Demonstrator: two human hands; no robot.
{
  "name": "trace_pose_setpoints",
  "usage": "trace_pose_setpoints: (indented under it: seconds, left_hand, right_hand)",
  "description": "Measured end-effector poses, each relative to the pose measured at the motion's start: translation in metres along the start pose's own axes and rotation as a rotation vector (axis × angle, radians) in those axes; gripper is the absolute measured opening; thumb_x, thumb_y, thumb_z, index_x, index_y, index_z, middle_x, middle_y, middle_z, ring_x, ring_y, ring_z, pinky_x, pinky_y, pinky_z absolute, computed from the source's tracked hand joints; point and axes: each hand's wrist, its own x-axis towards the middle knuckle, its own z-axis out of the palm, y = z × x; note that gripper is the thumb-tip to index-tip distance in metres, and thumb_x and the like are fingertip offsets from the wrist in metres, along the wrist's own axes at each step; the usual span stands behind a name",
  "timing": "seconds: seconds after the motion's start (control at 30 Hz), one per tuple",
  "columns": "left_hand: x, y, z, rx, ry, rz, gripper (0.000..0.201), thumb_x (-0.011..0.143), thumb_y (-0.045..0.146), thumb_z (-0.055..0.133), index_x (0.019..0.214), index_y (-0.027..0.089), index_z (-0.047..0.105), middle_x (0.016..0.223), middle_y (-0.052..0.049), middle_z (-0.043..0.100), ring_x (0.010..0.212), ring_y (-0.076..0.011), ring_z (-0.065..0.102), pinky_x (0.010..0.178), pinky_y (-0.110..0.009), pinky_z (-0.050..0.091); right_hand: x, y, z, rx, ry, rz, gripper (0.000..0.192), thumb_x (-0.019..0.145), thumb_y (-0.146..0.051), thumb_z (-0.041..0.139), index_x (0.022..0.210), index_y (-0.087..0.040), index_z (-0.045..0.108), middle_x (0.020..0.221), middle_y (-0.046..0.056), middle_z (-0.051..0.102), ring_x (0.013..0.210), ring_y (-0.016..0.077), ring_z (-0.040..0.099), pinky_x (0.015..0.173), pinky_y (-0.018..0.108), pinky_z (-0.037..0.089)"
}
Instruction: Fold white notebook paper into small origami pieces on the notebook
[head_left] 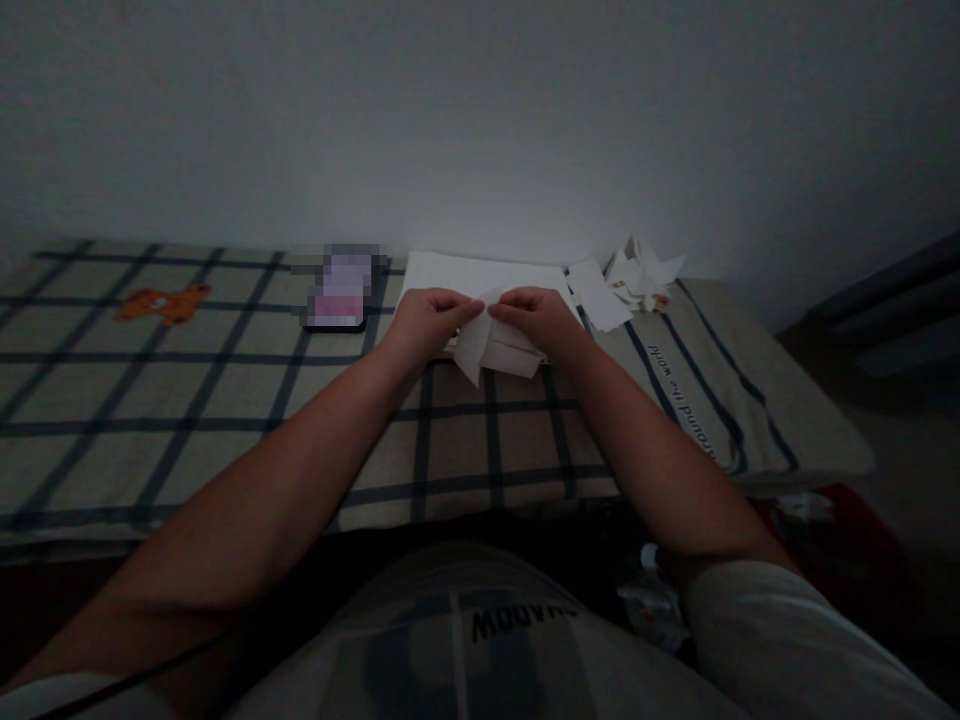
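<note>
Both of my hands meet over the middle of the table, pinching a folded sheet of white paper (506, 352). My left hand (431, 322) grips its upper left edge between thumb and fingers. On the other side my right hand (538, 318) pinches the upper right, its fingertips almost touching the left ones. Two flaps of the paper hang down, one pointed and one broad. Behind and under the hands lies a larger white sheet or pad (487, 272), partly covered by them.
A checked tablecloth (495, 440) covers the table against a pale wall. Left of the pad lies a phone (341, 290), its screen blurred, and farther left an orange bear-shaped piece (163, 304). Folded white papers (641, 272) and a paper strip (600, 295) lie right.
</note>
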Motion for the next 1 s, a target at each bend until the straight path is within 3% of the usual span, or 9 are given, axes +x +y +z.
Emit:
trace_pose_setpoints:
  seconds: [0.33, 0.6, 1.0]
  left_hand:
    - [-0.0003, -0.001, 0.0023, -0.03, -0.003, 0.002, 0.021, 0.07, 0.037, 0.076, 0.075, 0.017, 0.074, 0.067, 0.0, 0.066, 0.062, -0.0123, 0.054, 0.059, -0.025, 0.042]
    - [-0.0001, -0.0034, 0.0008, 0.197, -0.055, 0.135, 0.022, 0.075, 0.038, 0.074, 0.076, 0.017, 0.079, 0.076, -0.004, 0.075, 0.068, -0.0147, 0.059, 0.06, -0.026, 0.041]
    - [0.0, -0.002, -0.0001, 0.303, -0.076, 0.195, 0.021, 0.079, 0.04, 0.074, 0.079, 0.02, 0.082, 0.08, -0.004, 0.078, 0.074, -0.0162, 0.064, 0.065, -0.027, 0.045]
  right_hand:
    - [-0.0034, -0.003, 0.0012, -0.008, -0.052, 0.047, 0.029, 0.077, -0.048, 0.076, 0.075, -0.02, 0.067, 0.07, -0.002, 0.058, 0.066, 0.0126, 0.045, 0.06, 0.029, 0.035]
    - [0.0003, -0.0029, -0.0004, 0.058, -0.028, 0.046, 0.017, 0.08, -0.036, 0.074, 0.086, -0.02, 0.072, 0.075, -0.001, 0.065, 0.069, 0.0128, 0.055, 0.068, 0.029, 0.044]
    - [0.0003, -0.0064, -0.0044, 0.015, -0.04, 0.059, 0.014, 0.078, -0.033, 0.073, 0.073, -0.02, 0.071, 0.066, -0.001, 0.064, 0.064, 0.012, 0.052, 0.065, 0.029, 0.043]
